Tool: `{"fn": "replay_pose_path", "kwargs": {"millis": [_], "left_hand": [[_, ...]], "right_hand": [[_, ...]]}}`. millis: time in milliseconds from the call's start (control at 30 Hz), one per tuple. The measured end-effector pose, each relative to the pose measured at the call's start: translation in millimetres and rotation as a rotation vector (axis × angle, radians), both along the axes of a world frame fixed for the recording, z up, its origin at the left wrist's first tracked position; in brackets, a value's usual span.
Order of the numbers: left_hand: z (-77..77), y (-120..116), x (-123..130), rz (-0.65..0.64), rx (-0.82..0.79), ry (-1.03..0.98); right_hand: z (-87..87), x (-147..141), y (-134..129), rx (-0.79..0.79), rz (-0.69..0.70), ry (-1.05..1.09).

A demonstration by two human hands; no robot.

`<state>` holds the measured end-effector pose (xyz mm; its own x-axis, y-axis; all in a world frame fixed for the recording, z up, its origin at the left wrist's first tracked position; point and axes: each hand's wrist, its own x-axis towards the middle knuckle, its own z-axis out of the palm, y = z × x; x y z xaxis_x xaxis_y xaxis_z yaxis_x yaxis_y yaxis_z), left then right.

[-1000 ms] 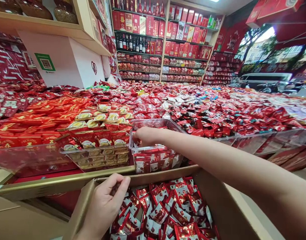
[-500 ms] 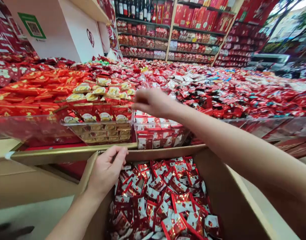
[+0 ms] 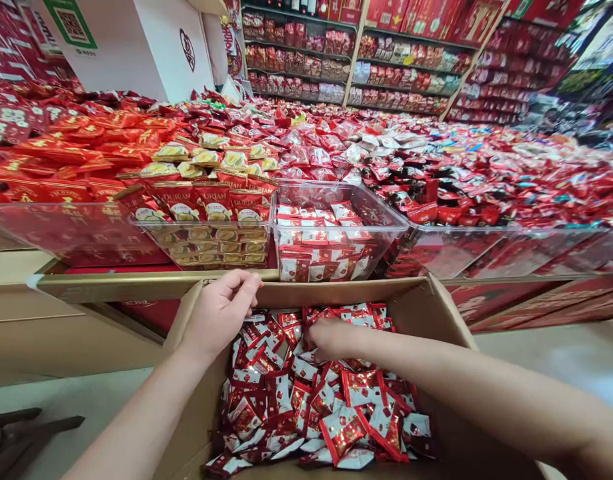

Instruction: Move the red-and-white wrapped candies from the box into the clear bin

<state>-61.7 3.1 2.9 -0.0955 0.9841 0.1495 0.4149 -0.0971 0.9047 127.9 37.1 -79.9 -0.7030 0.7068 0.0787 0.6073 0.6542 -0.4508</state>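
Note:
A cardboard box [image 3: 336,291] stands before me, filled with small red-and-white wrapped candies [image 3: 343,430]. At its far left corner my left hand [image 3: 229,307] is closed over the cardboard rim, thumb against the curled fingers. My right hand [image 3: 331,339] reaches down into the far part of the box; its fingers are curled into the wrapped candies, and the fingertips are partly hidden among them. Just beyond the box, a clear plastic bin [image 3: 381,233] holds similar red-and-white packets, stacked in rows below its rim.
Left of that bin is another clear bin of durian packets [image 3: 219,203], with orange-red packets [image 3: 66,190] further left. Heaped red sweets [image 3: 451,180] spread to the right. A gold-edged counter ledge [image 3: 136,283] runs behind the box. Stocked shelves [image 3: 301,57] stand at the back.
My right hand has come down from above the clear bin into the box of wrapped candies. My left hand stays at the box corner. The view has tilted slightly downward.

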Motion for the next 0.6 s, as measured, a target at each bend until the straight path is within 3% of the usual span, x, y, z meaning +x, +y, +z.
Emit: {"fn": "replay_pose_path", "kwargs": {"millis": [167,267,333,400,500,600], "left_hand": [[1.5,0,-2,-0.155,-0.120,-0.130],[1.7,-2,-1,-0.311,-0.257,-0.257],[1.9,-5,1,-0.420,-0.326,-0.317],[2.7,-8,5,-0.453,-0.289,-0.340],[7.3,-13,8,-0.367,-0.168,-0.392],[15.7,-19,12,-0.345,-0.280,-0.642]], "right_hand": [[48.4,10,7,-0.209,0.113,0.002],[73.3,12,4,-0.433,0.061,0.203],[85.1,11,0,-0.445,0.023,0.350],[94.2,11,-5,-0.294,0.007,0.442],[103.0,11,-11,0.068,0.058,0.512],[105.4,11,-16,0.368,0.144,0.561]]}}
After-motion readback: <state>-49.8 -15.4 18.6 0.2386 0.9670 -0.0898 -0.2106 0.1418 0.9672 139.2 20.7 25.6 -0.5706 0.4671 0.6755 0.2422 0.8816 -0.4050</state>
